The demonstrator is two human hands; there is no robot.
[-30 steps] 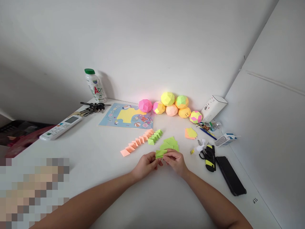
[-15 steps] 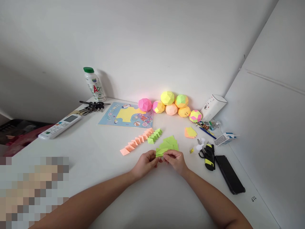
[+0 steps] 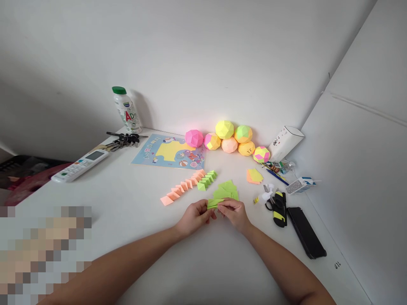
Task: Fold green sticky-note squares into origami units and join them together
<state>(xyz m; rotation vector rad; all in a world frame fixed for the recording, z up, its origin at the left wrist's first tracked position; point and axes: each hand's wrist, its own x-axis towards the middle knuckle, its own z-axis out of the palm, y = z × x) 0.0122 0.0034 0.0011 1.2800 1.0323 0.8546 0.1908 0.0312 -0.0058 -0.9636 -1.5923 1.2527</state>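
White table. Two bare forearms come from five and seven o'clock; the left hand and right hand nearly meet, fingertips pinched together. From them, paper balls sit at twelve, creased peach papers at ten, green sheets at one. Both hands grip a small green paper.

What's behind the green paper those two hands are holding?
Just beyond the held green paper, a loose pile of green sheets lies on the white table. The pile's near edge is hidden by the paper and the right hand, so whatever is there can't be seen.
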